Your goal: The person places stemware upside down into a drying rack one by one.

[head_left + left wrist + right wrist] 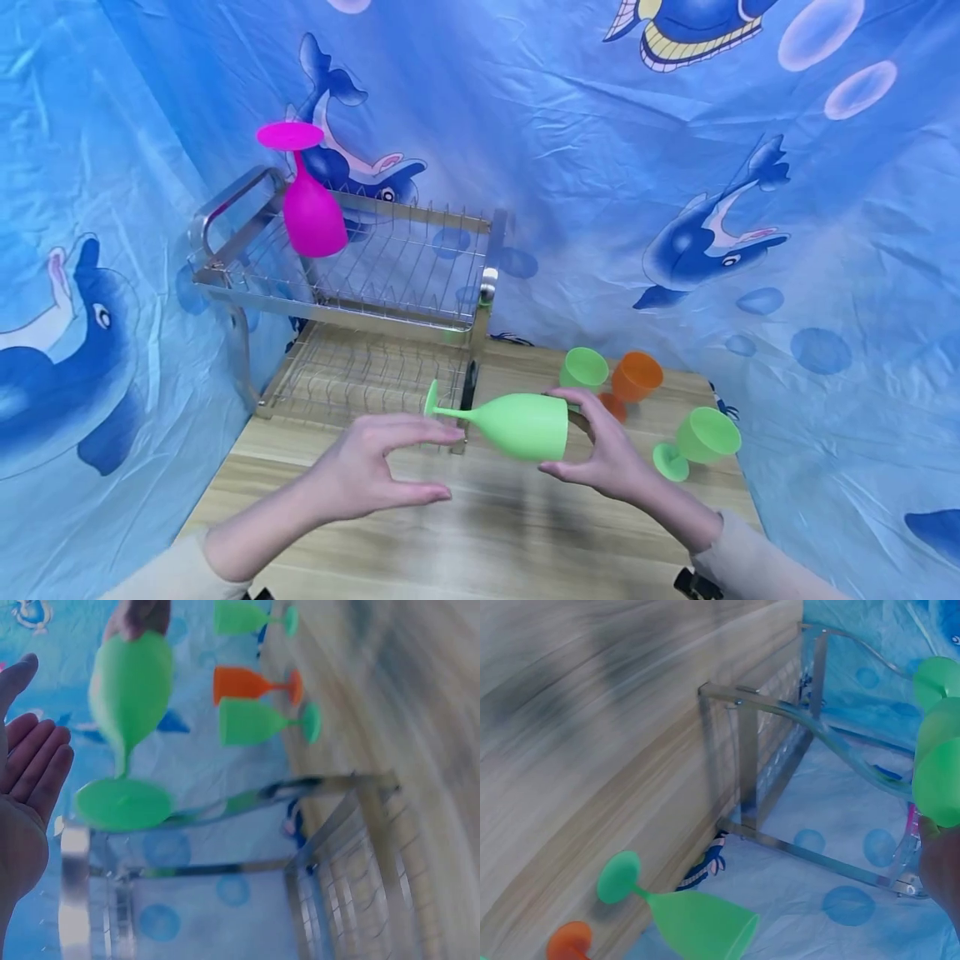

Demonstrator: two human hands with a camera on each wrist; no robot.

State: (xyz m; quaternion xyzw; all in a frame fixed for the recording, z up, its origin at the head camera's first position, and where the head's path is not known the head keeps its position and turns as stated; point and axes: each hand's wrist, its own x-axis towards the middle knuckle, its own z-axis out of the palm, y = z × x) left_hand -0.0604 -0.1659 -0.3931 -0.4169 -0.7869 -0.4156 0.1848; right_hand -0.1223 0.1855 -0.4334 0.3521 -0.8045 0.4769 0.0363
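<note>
A green plastic goblet [521, 425] lies sideways in the air over the table, its foot pointing left. My right hand [611, 454] grips it around the rim end of the bowl. Close to the goblet's stem and foot is my left hand [382, 467], thumb and fingers spread apart, holding nothing. In the left wrist view the left palm [26, 795] faces the goblet [131, 697] with straight fingers. The right wrist view shows the goblet [939, 765] at the right edge, with the fingers [939, 862] at its rim.
A two-tier metal dish rack [337, 312] stands at the back left. An upside-down magenta goblet [315, 217] is on its upper tier. Right on the wooden table [450, 550] stand a green goblet [583, 368], an orange goblet [636, 377] and another green goblet [707, 435].
</note>
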